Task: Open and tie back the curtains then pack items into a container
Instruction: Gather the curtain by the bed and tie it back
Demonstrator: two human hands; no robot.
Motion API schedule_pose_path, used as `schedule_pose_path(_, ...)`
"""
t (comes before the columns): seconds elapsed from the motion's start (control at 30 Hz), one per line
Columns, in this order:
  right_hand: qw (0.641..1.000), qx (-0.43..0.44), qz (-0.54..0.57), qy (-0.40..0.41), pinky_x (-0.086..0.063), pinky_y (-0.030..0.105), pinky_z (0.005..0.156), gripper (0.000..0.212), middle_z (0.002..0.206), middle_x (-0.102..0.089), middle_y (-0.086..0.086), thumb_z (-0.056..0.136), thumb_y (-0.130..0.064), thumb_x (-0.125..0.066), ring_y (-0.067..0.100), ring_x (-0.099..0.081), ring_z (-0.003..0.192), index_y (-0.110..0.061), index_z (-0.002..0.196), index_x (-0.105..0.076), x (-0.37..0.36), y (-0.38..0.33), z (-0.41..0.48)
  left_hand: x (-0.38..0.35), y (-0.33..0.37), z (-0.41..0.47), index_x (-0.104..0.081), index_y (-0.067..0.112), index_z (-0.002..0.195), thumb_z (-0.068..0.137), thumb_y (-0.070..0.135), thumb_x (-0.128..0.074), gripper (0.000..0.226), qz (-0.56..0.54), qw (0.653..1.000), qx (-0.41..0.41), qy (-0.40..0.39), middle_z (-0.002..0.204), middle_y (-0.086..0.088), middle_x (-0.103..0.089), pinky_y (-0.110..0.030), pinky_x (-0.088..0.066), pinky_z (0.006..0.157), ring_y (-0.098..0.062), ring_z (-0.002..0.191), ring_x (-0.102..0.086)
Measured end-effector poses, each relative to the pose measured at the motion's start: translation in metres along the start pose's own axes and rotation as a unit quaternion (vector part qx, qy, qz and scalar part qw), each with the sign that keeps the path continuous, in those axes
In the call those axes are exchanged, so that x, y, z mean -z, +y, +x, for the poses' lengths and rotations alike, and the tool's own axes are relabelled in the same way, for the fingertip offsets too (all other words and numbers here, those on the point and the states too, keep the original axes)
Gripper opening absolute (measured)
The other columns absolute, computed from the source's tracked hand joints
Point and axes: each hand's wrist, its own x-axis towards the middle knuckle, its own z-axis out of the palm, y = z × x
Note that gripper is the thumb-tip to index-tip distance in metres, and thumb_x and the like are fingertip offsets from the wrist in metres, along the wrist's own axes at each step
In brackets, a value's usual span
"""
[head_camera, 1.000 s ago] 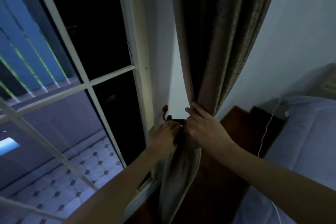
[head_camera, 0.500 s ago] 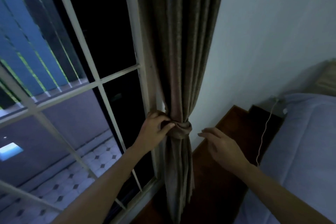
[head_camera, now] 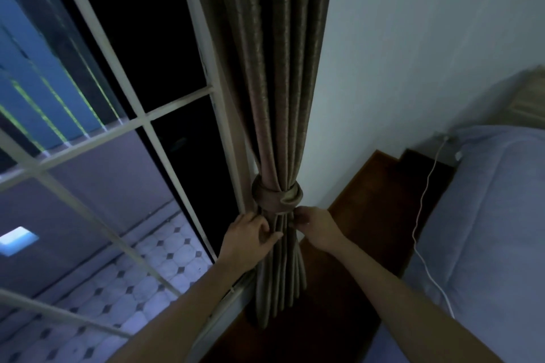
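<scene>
A brown curtain (head_camera: 274, 68) hangs gathered in a narrow bundle beside the window frame. A fabric tie-back (head_camera: 277, 196) of the same brown is wrapped around it at waist height. Just below the tie-back, my left hand (head_camera: 247, 237) pinches the curtain folds from the left side. My right hand (head_camera: 317, 227) grips the folds from the right, its fingertips touching the lower edge of the tie-back. The lower part of the curtain hangs straight down between my forearms.
A white-barred window (head_camera: 141, 121) fills the left, dark outside, with a tiled floor below. A white wall stands to the right of the curtain. A bed with a bluish cover (head_camera: 486, 230) is at the right, a white cable (head_camera: 424, 200) draped along its edge above the dark wooden floor (head_camera: 368, 200).
The curtain was bundled and the tie-back closed around it. Both hands have dropped from the tie-back to the folds just beneath it; my right hand came back in from the open air.
</scene>
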Motion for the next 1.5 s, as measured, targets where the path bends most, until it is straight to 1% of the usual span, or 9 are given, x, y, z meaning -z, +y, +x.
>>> schedule_pose_path(0.27,0.999,0.033,0.037,0.004,-0.038,0.021,0.057,0.028,0.064,-0.064,-0.002,0.09,-0.024,-0.064,0.001,-0.052,0.056,-0.032,0.063,-0.064,-0.038,0.003,-0.011,0.001,-0.02,0.014,-0.064,0.006,0.095,0.097,0.025,-0.044,0.027,0.015,1.0,0.019,-0.013,0.1,-0.012,-0.063,-0.04,-0.046,0.079,-0.032,0.094,-0.057)
schedule_pose_path(0.37,0.987,-0.042,0.154,0.012,-0.051,0.025,0.076,0.011,0.082,-0.074,-0.002,0.08,-0.024,-0.069,0.011,-0.067,0.078,-0.034,0.075,-0.073,-0.032,-0.004,-0.005,0.014,-0.023,0.013,-0.058,0.013,0.084,0.09,0.028,-0.057,0.017,0.008,1.0,0.026,-0.01,0.089,-0.004,-0.059,-0.036,-0.046,0.072,-0.028,0.085,-0.058)
schedule_pose_path(0.53,0.824,-0.15,0.536,0.107,-0.055,0.043,0.082,0.015,0.089,-0.069,0.012,0.093,-0.02,-0.054,0.027,-0.069,0.086,-0.011,0.085,-0.062,0.0,-0.027,-0.01,0.045,-0.004,-0.004,-0.049,0.019,0.09,0.081,0.03,-0.057,0.016,-0.065,0.99,-0.023,0.121,0.087,0.008,-0.051,-0.035,-0.049,0.063,-0.01,0.069,-0.055)
schedule_pose_path(0.7,0.828,-0.176,0.532,0.025,-0.052,0.048,0.094,0.031,0.105,-0.07,0.021,0.092,-0.029,-0.063,0.031,-0.067,0.101,0.0,0.104,-0.066,0.007,-0.04,0.0,0.064,0.018,0.01,-0.058,0.017,0.1,0.091,0.036,-0.056,0.021,-0.044,0.974,-0.136,0.177,0.096,0.0,-0.055,-0.028,-0.047,0.074,-0.014,0.08,-0.057)
schedule_pose_path(0.9,0.728,-0.228,0.646,-0.014,-0.058,0.033,0.078,0.024,0.114,-0.062,0.018,0.095,-0.014,-0.057,0.025,-0.063,0.095,-0.001,0.114,-0.065,-0.009,-0.03,0.007,0.058,0.02,0.016,-0.063,0.014,0.092,0.093,0.029,-0.05,0.02,0.023,0.973,-0.153,0.173,0.093,-0.004,-0.058,-0.031,-0.044,0.079,-0.02,0.08,-0.059)
schedule_pose_path(1.07,0.8,-0.21,0.562,0.02,-0.058,0.028,0.061,0.015,0.085,-0.063,0.014,0.098,-0.016,-0.054,0.02,-0.063,0.071,-0.005,0.093,-0.061,-0.017,-0.033,0.003,0.057,0.025,0.014,-0.063,0.012,0.089,0.093,0.028,-0.043,0.026,0.072,0.972,-0.125,0.185,0.09,-0.006,-0.06,-0.034,-0.044,0.074,-0.024,0.079,-0.058)
schedule_pose_path(1.27,0.843,-0.157,0.511,0.058,-0.059,0.037,0.071,0.02,0.105,-0.067,0.016,0.094,-0.008,-0.054,0.027,-0.066,0.087,-0.013,0.112,-0.061,0.002,-0.031,0.007,0.039,0.016,-0.004,-0.049,0.016,0.082,0.09,0.034,-0.05,0.02,-0.05,0.984,-0.045,0.164,0.082,0.001,-0.051,-0.032,-0.043,0.067,-0.016,0.074,-0.05)
schedule_pose_path(1.37,0.914,-0.142,0.377,0.046,-0.06,0.042,0.07,0.029,0.099,-0.067,0.019,0.086,0.01,-0.044,0.028,-0.068,0.08,-0.007,0.101,-0.063,-0.01,-0.027,0.007,0.018,0.005,-0.017,-0.047,0.018,0.075,0.087,0.045,-0.049,0.03,0.022,0.992,-0.023,0.124,0.077,0.002,-0.049,-0.033,-0.042,0.063,-0.019,0.071,-0.051)
schedule_pose_path(1.5,0.992,-0.077,0.09,-0.042,-0.052,0.037,0.085,0.031,0.107,-0.07,0.009,0.078,-0.01,-0.062,0.025,-0.065,0.099,-0.013,0.108,-0.067,-0.04,0.004,-0.002,0.0,-0.009,-0.022,-0.053,0.02,0.078,0.082,0.058,-0.052,0.039,0.099,0.991,0.052,0.075,0.087,-0.001,-0.053,-0.034,-0.042,0.067,-0.023,0.081,-0.055)
